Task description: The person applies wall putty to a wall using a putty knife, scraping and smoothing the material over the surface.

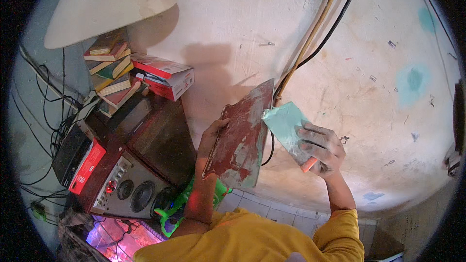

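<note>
My left hand [211,135] grips the left edge of a dark red board [238,133], smeared with grey and pale green filler and held tilted in front of the wall. In my right hand [324,146] is a putty knife, its orange handle end [308,164] sticking out below my fingers. Pale green filler coats the knife's wide blade [285,122], and a small lump sits at its upper left corner, close beside the board's right edge. Whitish dust covers my right fingers. Most of my left fingers are hidden behind the board.
Green patches [413,81] mark the pale wall. Yellow and black cables [310,34] run down it behind the board. At left stand a wooden speaker [141,194], stacked books [114,75], a red and white box [167,77] and tangled wires. A white curved panel [111,5] overhangs them.
</note>
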Motion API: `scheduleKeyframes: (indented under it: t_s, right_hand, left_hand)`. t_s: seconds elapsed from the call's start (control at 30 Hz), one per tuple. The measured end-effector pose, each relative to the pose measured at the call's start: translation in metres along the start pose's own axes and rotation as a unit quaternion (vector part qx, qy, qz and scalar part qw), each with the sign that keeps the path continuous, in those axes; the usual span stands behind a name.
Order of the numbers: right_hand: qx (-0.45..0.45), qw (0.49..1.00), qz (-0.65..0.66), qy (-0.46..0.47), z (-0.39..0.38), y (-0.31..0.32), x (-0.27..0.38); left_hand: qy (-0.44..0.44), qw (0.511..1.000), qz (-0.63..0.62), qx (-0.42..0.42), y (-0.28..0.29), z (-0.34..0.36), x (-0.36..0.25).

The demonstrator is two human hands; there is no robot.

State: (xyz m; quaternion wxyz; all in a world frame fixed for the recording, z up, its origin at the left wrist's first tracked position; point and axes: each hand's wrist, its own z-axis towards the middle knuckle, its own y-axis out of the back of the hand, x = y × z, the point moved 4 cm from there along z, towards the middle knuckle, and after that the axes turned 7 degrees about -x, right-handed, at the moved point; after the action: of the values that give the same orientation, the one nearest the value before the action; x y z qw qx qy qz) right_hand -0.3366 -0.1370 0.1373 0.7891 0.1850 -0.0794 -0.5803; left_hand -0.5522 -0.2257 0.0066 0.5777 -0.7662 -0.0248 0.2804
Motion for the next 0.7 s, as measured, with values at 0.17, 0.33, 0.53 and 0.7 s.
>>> scheduleKeyframes:
  t_s: [0.17,0.33,0.53,0.7]
  right_hand:
    - [-0.017,0.999,-0.004,-0.030,-0.014,0.022,-0.003]
    - [-0.221,0.898,0.117,-0.363,-0.027,0.021,-0.026]
    - [-0.076,0.684,0.455,-0.565,-0.014,-0.023,-0.051]
    - [-0.054,0.656,0.464,-0.593,-0.019,-0.049,-0.050]
  left_hand:
    - [0.008,0.999,0.035,0.004,0.000,-0.001,-0.004]
    - [-0.003,0.999,0.029,0.036,-0.004,0.004,0.004]
    - [0.015,0.994,0.099,0.035,0.006,0.000,0.008]
    - [0.053,0.998,0.030,-0.009,0.007,-0.005,0.008]
